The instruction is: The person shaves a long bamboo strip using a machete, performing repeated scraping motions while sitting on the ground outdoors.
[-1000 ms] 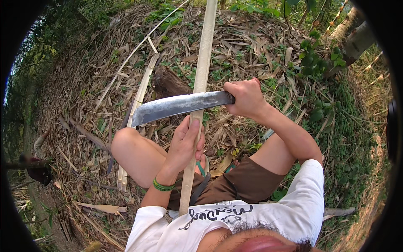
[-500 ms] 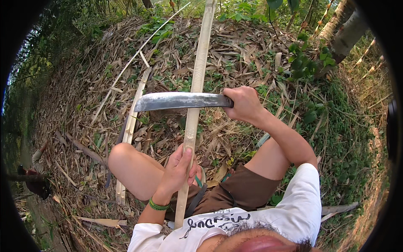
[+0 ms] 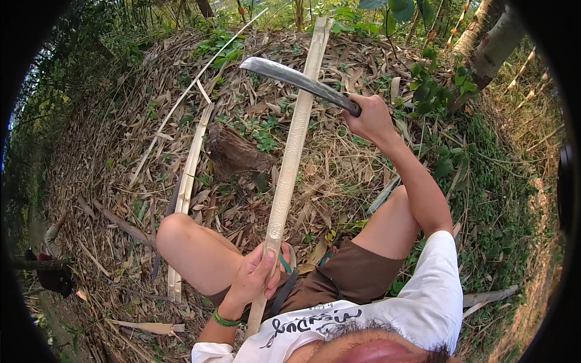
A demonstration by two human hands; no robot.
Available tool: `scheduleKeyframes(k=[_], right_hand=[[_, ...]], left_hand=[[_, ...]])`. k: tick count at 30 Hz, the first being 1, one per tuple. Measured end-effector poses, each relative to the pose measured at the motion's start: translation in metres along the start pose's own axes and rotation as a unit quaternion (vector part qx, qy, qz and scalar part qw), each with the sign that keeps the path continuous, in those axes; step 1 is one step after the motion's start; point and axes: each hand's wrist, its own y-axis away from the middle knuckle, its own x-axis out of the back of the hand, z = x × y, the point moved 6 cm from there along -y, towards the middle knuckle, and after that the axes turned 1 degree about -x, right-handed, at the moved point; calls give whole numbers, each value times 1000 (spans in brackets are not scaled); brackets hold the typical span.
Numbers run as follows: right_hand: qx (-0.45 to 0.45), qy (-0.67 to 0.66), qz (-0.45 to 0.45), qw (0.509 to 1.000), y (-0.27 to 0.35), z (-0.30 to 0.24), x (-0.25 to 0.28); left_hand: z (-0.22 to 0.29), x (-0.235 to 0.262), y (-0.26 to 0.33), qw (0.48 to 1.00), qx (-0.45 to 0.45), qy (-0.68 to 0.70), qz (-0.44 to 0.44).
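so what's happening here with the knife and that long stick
A person sits on ground covered in dry leaves and works a long pale split bamboo strip that runs away from their lap. The left hand grips the strip near its lower end, between the knees. The right hand holds a curved grey metal machete by its handle, lifted above the strip, blade pointing left and not touching it. More pale bamboo strips lie on the ground to the left, beside a dark stump.
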Motion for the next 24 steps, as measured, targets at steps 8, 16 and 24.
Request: scheduleKeyframes(k=[8, 16, 24], right_hand=[[147, 15, -34, 988, 30, -43, -22], [68, 30, -23, 997, 18, -2, -24], [-50, 40, -19, 998, -9, 49, -15]], left_hand=[[0, 4, 2, 999, 14, -11, 44], [-24, 8, 9, 999, 39, 27, 4], [-46, 14, 36, 995, 82, 50, -7]])
